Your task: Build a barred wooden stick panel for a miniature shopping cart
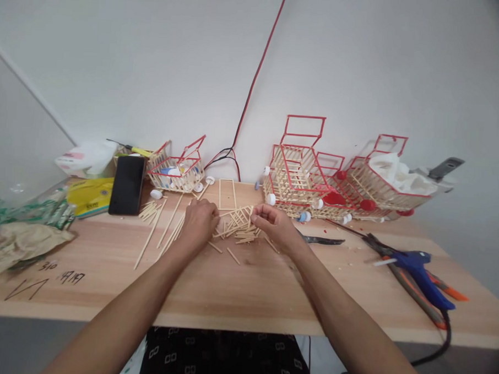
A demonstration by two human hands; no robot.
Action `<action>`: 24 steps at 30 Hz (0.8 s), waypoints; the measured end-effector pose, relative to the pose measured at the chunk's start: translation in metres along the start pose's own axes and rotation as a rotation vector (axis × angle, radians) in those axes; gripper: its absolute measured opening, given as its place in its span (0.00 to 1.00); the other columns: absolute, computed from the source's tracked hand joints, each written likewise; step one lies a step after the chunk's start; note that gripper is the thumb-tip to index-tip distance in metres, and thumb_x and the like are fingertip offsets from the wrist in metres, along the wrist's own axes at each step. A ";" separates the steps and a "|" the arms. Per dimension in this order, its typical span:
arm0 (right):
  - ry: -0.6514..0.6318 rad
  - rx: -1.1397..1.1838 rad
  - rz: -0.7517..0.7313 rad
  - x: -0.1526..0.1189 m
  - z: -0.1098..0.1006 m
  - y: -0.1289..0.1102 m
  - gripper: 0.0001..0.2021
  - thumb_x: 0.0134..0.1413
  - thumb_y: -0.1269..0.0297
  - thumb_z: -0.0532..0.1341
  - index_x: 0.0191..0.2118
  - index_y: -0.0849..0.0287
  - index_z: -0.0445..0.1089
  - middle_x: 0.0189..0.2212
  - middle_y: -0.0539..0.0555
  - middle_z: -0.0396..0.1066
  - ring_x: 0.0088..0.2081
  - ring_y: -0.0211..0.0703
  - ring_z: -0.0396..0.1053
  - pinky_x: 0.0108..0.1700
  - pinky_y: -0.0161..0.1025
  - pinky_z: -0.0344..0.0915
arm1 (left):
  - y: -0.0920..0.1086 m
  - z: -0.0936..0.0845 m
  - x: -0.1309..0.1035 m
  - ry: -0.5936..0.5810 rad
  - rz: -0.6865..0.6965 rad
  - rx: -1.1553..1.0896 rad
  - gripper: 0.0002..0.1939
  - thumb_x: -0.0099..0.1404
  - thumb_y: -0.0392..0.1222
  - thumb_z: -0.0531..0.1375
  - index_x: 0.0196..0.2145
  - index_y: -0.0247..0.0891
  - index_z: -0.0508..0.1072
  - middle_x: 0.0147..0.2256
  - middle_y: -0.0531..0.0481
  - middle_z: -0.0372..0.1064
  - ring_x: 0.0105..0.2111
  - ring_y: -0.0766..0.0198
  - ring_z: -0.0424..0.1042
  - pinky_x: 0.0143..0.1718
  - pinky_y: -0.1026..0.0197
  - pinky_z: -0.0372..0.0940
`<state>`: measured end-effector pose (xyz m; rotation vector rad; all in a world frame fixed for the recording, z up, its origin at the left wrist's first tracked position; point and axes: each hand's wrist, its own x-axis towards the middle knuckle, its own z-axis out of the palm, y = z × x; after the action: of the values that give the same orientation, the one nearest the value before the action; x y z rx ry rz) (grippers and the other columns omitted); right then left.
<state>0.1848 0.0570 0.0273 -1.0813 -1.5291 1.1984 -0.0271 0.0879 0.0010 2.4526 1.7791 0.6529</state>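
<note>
A loose pile of short wooden sticks (243, 231) lies on the table between my hands. My right hand (275, 224) is at the pile's right side, thumb and fingers pinched on a short wooden stick (250, 213). My left hand (199, 223) is closed at the pile's left side, its fingers curled down; whatever they hold is hidden. Just behind the pile lies a flat rectangular frame of thin sticks (227, 194). Longer sticks (151, 235) lie left of my left hand, beside a bunch of short ones (150, 211).
Small stick-built carts with red edges stand at the back right (295, 172) and back left (178, 173). A black phone (127, 185) leans beside a yellow packet (91, 196). On the right lie a blue glue gun (425, 277), pliers (406, 282) and a dark blade-like tool (324, 241).
</note>
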 end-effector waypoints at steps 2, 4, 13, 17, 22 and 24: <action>0.000 -0.020 -0.020 0.001 -0.001 0.001 0.11 0.47 0.56 0.63 0.29 0.59 0.65 0.25 0.47 0.63 0.28 0.35 0.59 0.32 0.34 0.55 | 0.002 -0.004 0.000 0.050 -0.026 -0.055 0.05 0.60 0.36 0.58 0.29 0.38 0.74 0.34 0.44 0.73 0.38 0.53 0.67 0.40 0.54 0.57; 0.006 -0.044 -0.046 0.002 -0.001 0.002 0.10 0.48 0.57 0.62 0.30 0.59 0.65 0.25 0.47 0.63 0.28 0.35 0.60 0.32 0.34 0.56 | 0.005 -0.009 0.000 0.117 -0.012 -0.122 0.04 0.60 0.37 0.58 0.30 0.38 0.73 0.34 0.45 0.73 0.39 0.53 0.67 0.41 0.54 0.57; 0.121 -0.281 -0.090 0.006 0.017 0.004 0.07 0.49 0.61 0.60 0.32 0.58 0.66 0.20 0.45 0.59 0.22 0.34 0.55 0.26 0.33 0.52 | 0.019 -0.021 -0.002 0.247 0.217 -0.248 0.05 0.63 0.33 0.55 0.33 0.37 0.71 0.41 0.43 0.69 0.44 0.55 0.66 0.46 0.55 0.60; 0.126 -0.293 -0.085 0.007 0.023 0.014 0.06 0.50 0.62 0.59 0.32 0.58 0.66 0.20 0.45 0.59 0.22 0.34 0.55 0.25 0.33 0.51 | 0.019 -0.018 -0.003 0.281 0.183 -0.331 0.05 0.62 0.32 0.55 0.31 0.36 0.71 0.51 0.41 0.63 0.41 0.59 0.68 0.45 0.57 0.62; 0.136 -0.293 -0.090 0.008 0.023 0.022 0.06 0.49 0.62 0.59 0.32 0.58 0.66 0.20 0.45 0.59 0.22 0.35 0.56 0.25 0.33 0.51 | 0.012 -0.014 -0.001 0.233 0.072 -0.443 0.09 0.58 0.31 0.59 0.38 0.36 0.72 0.42 0.45 0.69 0.34 0.62 0.68 0.40 0.59 0.63; 0.142 -0.292 -0.087 0.007 0.023 0.022 0.06 0.49 0.62 0.59 0.32 0.58 0.66 0.20 0.45 0.60 0.22 0.35 0.56 0.25 0.33 0.51 | 0.009 -0.013 0.001 0.194 -0.028 -0.492 0.11 0.55 0.31 0.61 0.38 0.36 0.72 0.36 0.48 0.70 0.31 0.62 0.68 0.38 0.59 0.63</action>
<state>0.1632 0.0624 0.0029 -1.2476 -1.6544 0.8375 -0.0232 0.0829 0.0153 2.0864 1.4730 1.1952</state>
